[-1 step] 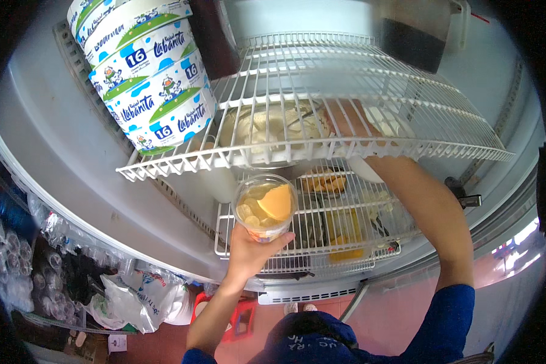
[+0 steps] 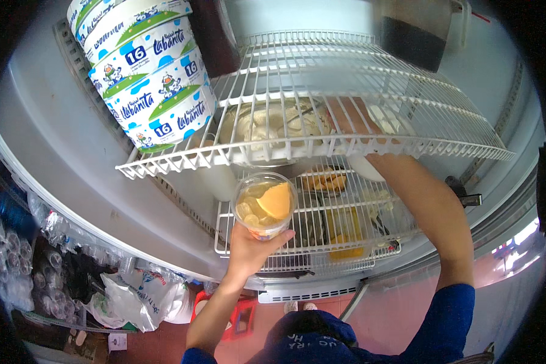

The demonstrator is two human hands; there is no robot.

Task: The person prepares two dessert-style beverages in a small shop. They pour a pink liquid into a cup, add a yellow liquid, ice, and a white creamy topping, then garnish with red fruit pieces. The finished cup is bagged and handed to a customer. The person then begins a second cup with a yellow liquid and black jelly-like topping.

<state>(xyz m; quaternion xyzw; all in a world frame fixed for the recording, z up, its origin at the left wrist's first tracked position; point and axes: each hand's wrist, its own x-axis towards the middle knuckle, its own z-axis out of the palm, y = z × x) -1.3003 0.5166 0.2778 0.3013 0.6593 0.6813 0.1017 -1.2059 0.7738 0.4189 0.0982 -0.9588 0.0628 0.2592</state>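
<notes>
My left hand is wrapped round a clear plastic cup, held upright in front of the fridge shelves. An orange wedge and pale translucent pieces sit in the cup's liquid. My right hand reaches in under the upper wire shelf, beside a bowl of thick, pale cream. A thin utensil lies in the cream close to that hand. Shelf wires cover my right fingers, so their grip is unclear.
White-and-blue tubs are stacked on the upper wire shelf, left. A jug of dark liquid stands back right. On the lower shelf are a container of orange-brown pieces and a yellow one. Plastic bags lie outside, lower left.
</notes>
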